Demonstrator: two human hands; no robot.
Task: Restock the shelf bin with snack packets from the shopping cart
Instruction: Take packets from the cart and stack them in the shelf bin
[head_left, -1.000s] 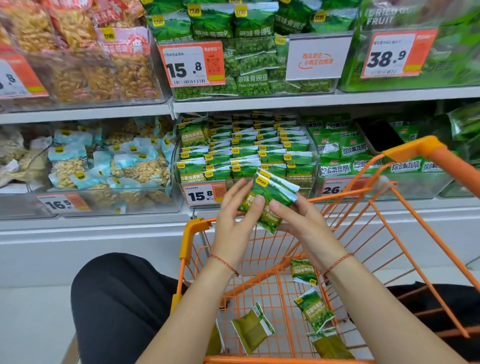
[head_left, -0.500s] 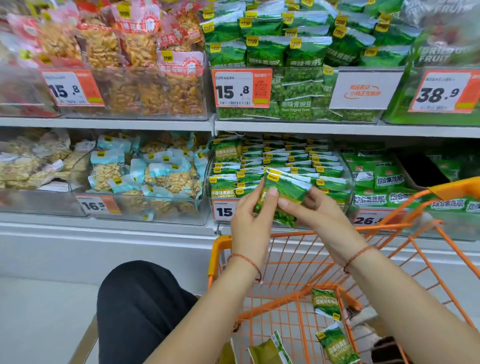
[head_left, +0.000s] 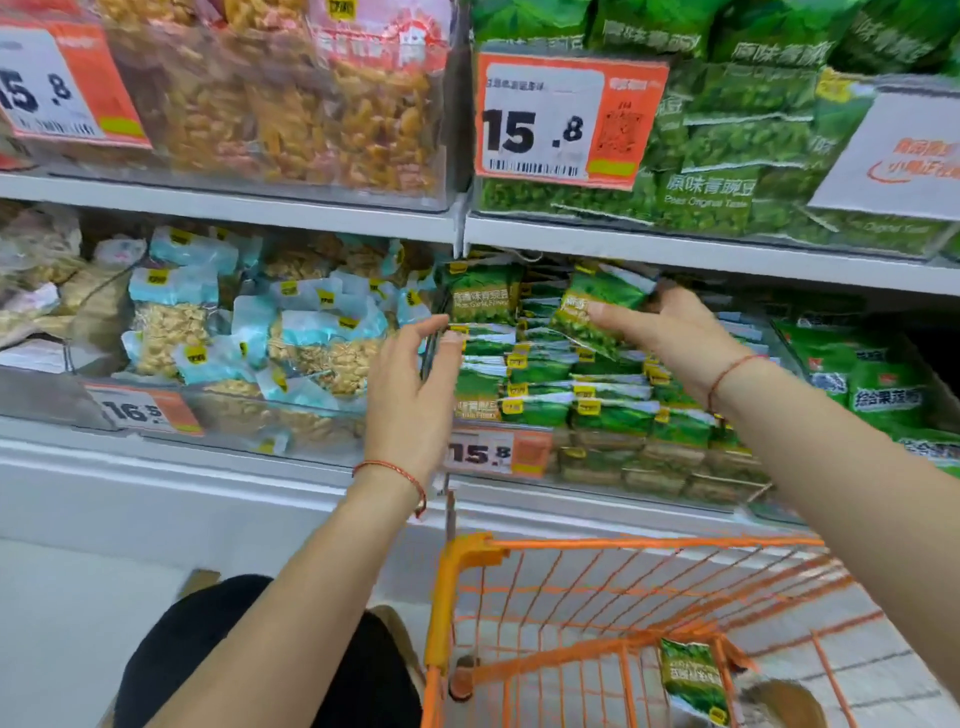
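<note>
Green snack packets: I see them pinched in my right hand, held over the clear shelf bin's stacked rows. Left hand: fingers relaxed, holding nothing, at bin's left edge. Orange shopping cart below: one packet inside.

Bright, even store light, soft focus throughout

Motion blur smears the price tags and packets; wide-angle bending curves the shelf edge; shadow sits under the upper shelf.

Price tags and pack print on the shelves

Upper orange price tag reads 15.8; the tag on the shelf bin reads 15.8; a left tag shows 16.5; green pea packets read "Peas Original Taste".
</note>
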